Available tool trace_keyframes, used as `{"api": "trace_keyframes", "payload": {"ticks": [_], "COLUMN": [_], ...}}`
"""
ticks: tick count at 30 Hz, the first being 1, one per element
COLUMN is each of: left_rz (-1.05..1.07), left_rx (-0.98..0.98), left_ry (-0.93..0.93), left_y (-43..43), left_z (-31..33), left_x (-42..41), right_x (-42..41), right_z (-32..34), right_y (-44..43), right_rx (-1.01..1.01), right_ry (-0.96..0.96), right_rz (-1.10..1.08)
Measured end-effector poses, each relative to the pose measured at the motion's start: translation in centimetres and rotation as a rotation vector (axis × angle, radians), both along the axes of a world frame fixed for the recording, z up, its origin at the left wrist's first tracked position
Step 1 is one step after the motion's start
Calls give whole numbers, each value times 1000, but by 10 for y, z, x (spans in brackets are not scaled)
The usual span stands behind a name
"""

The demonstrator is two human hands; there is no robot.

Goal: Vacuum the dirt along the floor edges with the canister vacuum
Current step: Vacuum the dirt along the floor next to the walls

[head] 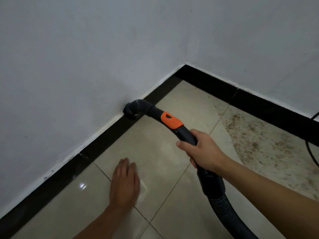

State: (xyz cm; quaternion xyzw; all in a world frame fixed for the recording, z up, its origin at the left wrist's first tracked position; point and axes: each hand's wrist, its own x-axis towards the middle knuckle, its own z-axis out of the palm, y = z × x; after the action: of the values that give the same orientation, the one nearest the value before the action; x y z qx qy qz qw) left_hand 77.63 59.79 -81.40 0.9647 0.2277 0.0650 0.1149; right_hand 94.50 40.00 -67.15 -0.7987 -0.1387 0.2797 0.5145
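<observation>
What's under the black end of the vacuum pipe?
The nozzle of the vacuum pipe touches the black strip at the foot of the white wall. Whatever lies right beneath the nozzle is covered, so any dirt there cannot be seen.

The ribbed black plastic vacuum hose is running off the bottom edge, so its far end is lying out of view. The dark grey elbow nozzle is turning its mouth away toward the black tile skirting, so contact there cannot be judged. The right hand is wrapping the black curved handle, hiding its own fingertips. The left hand is showing blurred above the glossy beige floor tile; whether it is touching cannot be told. A thin black cable is running off the right edge. The brown speckled dirt is showing too fine to identify.
</observation>
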Motion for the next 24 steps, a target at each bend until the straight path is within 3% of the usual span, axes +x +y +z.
{"api": "trace_keyframes", "payload": {"ticks": [7,14,19,24], "left_rz": [-50,-81,-30,-15], "left_rx": [-45,-119,-57,-37], "left_ry": [-18,-5,20,23], "left_y": [-27,-81,-98,-97], "left_z": [3,2,-11,-14], "left_x": [13,72,84,86], "right_x": [13,78,121,167], "right_z": [13,4,-14,-29], "right_y": [-28,-110,-134,-95], "right_rx": [-263,-605,-580,-523], "right_ry": [-222,-292,-198,-199], "right_rz": [15,-214,-308,-337]}}
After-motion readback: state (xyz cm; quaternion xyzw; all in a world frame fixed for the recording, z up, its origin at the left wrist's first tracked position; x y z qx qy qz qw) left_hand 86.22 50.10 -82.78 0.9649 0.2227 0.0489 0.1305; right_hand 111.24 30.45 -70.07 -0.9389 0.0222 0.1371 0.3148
